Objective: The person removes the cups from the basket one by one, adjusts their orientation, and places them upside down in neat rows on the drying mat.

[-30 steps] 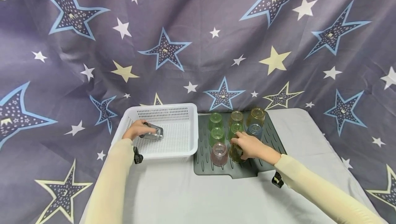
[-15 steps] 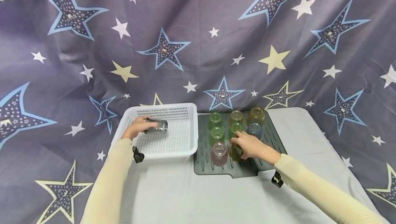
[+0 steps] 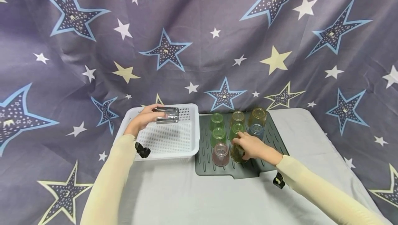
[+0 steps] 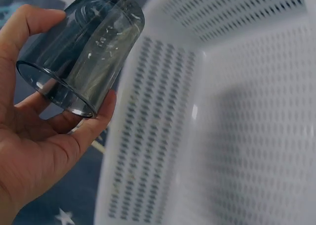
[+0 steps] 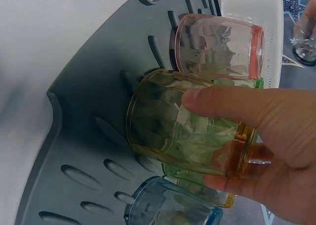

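Observation:
My left hand (image 3: pixel 146 117) holds a smoky clear glass (image 3: pixel 168 115) on its side, raised over the back of the white basket (image 3: pixel 169 140). In the left wrist view, thumb and fingers span the glass (image 4: pixel 81 52), its open mouth towards the palm. On the grey drying mat (image 3: pixel 205 164), my right hand (image 3: pixel 252 146) grips an amber glass (image 5: pixel 173 121) that stands upside down. Beside that glass are a pink glass (image 3: pixel 220 155) and a blue glass (image 5: pixel 173 205). Green glasses (image 3: pixel 218 137) stand behind, partly hidden by the hand.
Further back on the mat are two amber glasses (image 3: pixel 237 118) (image 3: pixel 258 116) and another blue glass (image 3: pixel 256 130). White cloth (image 3: pixel 199 197) covers the table. A star-patterned curtain (image 3: pixel 199 45) hangs behind the basket and mat.
My left hand has lifted the smoky glass from low in the basket, up and to the right. The right hand stays on the amber glass.

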{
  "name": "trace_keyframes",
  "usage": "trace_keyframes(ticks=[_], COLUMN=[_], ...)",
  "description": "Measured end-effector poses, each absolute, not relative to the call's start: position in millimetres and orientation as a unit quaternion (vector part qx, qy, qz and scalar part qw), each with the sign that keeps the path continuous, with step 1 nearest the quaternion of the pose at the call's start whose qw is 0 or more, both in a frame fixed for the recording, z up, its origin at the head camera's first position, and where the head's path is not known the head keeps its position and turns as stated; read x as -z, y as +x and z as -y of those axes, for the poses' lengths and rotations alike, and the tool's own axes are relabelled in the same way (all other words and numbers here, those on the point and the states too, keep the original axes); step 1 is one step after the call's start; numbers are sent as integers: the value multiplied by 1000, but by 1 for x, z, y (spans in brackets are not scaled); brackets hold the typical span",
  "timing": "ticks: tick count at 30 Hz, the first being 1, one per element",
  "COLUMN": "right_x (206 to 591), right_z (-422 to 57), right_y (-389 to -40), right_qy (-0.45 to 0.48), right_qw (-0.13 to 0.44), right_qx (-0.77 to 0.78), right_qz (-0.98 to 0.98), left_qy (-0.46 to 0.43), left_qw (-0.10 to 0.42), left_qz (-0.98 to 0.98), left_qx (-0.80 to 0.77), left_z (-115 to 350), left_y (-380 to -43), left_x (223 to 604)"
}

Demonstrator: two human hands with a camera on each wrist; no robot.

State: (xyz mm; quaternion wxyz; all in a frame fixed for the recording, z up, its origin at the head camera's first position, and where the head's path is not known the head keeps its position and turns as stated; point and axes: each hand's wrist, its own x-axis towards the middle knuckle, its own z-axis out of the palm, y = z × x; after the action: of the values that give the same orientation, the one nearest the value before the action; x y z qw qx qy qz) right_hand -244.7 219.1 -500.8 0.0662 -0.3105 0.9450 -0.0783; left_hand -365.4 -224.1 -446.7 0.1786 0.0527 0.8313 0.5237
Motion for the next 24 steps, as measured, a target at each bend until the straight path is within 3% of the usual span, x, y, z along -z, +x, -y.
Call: trace_keyframes(ticks=[14, 24], right_x=[501, 505], right_z=[-221, -226], right_y=[-245, -238], right_qy=[-313, -335], right_qw=[67, -9], right_qx=[74, 49], right_qz=[-944, -941], left_qy=[160, 167], left_qw=[156, 126], left_qz=[-791, -753], left_qx=[-569, -624], left_z=[180, 157], left_y=[-358, -348], left_x=[398, 380])
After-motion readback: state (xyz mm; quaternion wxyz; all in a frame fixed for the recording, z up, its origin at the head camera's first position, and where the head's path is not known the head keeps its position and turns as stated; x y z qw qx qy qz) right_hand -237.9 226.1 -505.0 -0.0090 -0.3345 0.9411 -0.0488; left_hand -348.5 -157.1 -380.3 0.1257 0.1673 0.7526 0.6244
